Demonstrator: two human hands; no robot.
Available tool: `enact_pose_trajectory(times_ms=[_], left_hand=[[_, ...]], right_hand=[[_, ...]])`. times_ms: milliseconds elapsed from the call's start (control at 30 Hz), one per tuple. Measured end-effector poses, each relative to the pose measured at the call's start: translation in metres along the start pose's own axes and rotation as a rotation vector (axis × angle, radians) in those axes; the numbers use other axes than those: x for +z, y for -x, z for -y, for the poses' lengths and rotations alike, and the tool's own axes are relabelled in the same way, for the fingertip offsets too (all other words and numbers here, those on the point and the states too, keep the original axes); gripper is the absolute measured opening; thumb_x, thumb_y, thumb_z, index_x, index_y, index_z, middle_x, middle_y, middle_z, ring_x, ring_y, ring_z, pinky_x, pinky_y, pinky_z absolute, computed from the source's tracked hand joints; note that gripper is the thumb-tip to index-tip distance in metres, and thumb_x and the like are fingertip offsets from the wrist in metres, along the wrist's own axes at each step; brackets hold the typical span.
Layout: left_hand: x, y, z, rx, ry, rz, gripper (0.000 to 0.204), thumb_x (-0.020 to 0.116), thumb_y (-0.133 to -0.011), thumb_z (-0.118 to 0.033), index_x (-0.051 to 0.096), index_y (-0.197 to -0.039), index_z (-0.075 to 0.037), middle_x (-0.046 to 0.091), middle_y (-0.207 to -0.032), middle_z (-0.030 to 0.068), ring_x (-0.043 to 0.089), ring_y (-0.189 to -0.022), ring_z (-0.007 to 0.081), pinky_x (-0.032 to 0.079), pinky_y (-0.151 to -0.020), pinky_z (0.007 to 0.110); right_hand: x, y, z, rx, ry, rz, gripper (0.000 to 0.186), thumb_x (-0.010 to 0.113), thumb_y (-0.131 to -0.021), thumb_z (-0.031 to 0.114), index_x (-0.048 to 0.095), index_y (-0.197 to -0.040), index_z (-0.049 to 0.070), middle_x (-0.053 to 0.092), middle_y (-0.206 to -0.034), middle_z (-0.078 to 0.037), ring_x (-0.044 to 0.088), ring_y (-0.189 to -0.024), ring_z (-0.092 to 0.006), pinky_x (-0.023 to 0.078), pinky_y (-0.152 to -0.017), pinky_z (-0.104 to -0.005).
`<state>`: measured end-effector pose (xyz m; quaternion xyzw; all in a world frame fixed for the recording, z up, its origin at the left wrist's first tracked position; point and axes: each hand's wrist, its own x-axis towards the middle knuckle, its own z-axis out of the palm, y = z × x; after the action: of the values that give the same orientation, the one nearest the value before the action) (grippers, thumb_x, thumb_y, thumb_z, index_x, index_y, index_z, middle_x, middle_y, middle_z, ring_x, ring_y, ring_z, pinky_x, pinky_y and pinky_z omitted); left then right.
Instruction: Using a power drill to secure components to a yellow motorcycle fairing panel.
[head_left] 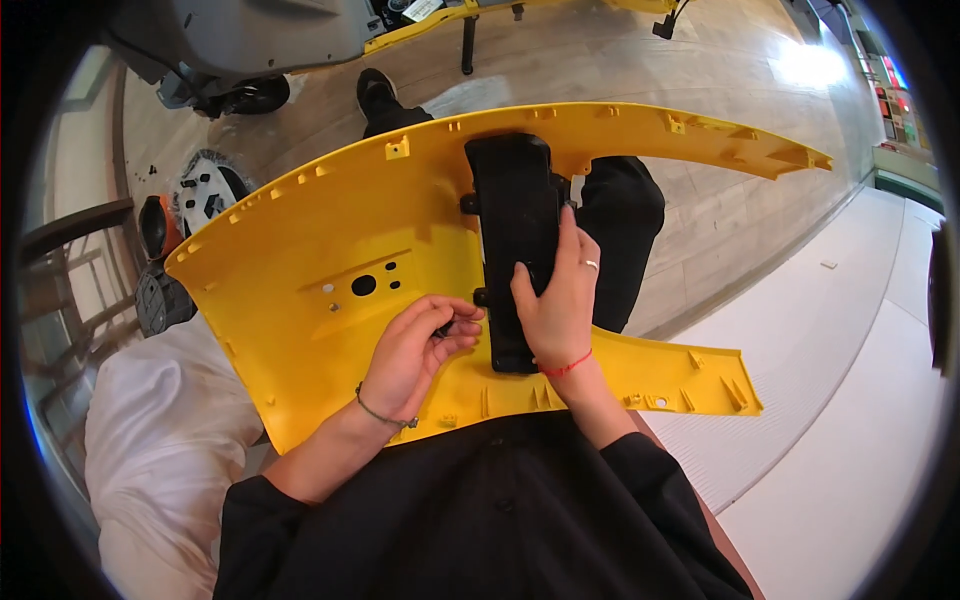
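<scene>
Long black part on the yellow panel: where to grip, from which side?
Probably the black part's far end, from above, fingers across its width. It is long and narrow, pointing lengthwise away from the wearer over the yellow panel, and that end looks free: the right hand covers its nearer right side, and the left hand is by its nearer left edge.

Yellow panel [440, 240]: smooth plastic, soft gloss; black part [515, 220]: plastic, mostly matt; floor [700, 220]: wood-look boards, slight sheen; shirt [470, 510]: matt black cloth
</scene>
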<state>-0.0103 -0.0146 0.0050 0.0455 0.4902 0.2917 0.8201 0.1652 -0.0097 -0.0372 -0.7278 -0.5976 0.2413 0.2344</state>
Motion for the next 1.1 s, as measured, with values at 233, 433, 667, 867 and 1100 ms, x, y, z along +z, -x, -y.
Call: enact_pose_trajectory(times_ms=[233, 433, 667, 867, 1100], left_hand=[[0.008, -0.003, -0.004, -0.011, 0.002, 0.032, 0.03, 0.036, -0.093, -0.012, 0.05, -0.11, 0.008, 0.055, -0.114, 0.0177, 0.055, -0.104, 0.0214, 0.044, -0.092, 0.032], [0.008, -0.004, 0.001, -0.012, 0.02, 0.007, 0.032, 0.034, -0.093, -0.011, 0.05, -0.113, 0.009, 0.055, -0.114, 0.0187, 0.057, -0.104, 0.0228, 0.044, -0.093, 0.032], [0.005, -0.008, 0.003, -0.05, -0.008, 0.043, 0.031, 0.035, -0.093, -0.011, 0.051, -0.111, 0.009, 0.056, -0.113, 0.0181, 0.057, -0.103, 0.0232, 0.045, -0.092, 0.032], [0.006, -0.009, 0.003, -0.057, -0.026, 0.013, 0.028, 0.038, -0.093, -0.012, 0.052, -0.108, 0.007, 0.057, -0.109, 0.0174, 0.057, -0.1, 0.0219, 0.045, -0.091, 0.031], [0.005, -0.009, 0.006, -0.065, -0.087, -0.013, 0.026, 0.04, -0.092, -0.013, 0.053, -0.105, 0.005, 0.058, -0.103, 0.0149, 0.056, -0.091, 0.0181, 0.047, -0.083, 0.028]], right_hand=[[-0.011, -0.002, 0.004, 0.013, 0.015, 0.116, 0.084, 0.07, -0.069, 0.014, 0.023, -0.136, -0.004, 0.039, -0.124, -0.026, 0.039, -0.113, -0.04, 0.035, -0.094, -0.0416], [0.007, 0.01, 0.005, 0.029, 0.165, 0.131, 0.099, 0.076, -0.061, 0.019, 0.019, -0.139, 0.002, 0.037, -0.126, -0.028, 0.039, -0.113, -0.0403, 0.03, -0.097, -0.0448], [0.006, 0.008, 0.002, 0.072, 0.018, 0.122, 0.103, 0.077, -0.058, 0.019, 0.017, -0.14, 0.005, 0.036, -0.127, -0.028, 0.041, -0.111, -0.0411, 0.028, -0.097, -0.0465], [0.005, 0.007, 0.0, 0.085, 0.059, 0.126, 0.102, 0.076, -0.059, 0.021, 0.017, -0.14, 0.005, 0.037, -0.126, -0.029, 0.041, -0.111, -0.0426, 0.028, -0.098, -0.0468], [0.002, 0.01, -0.004, 0.049, -0.011, 0.126, 0.098, 0.074, -0.06, 0.023, 0.02, -0.14, 0.004, 0.037, -0.125, -0.03, 0.04, -0.112, -0.0421, 0.029, -0.097, -0.0475]])
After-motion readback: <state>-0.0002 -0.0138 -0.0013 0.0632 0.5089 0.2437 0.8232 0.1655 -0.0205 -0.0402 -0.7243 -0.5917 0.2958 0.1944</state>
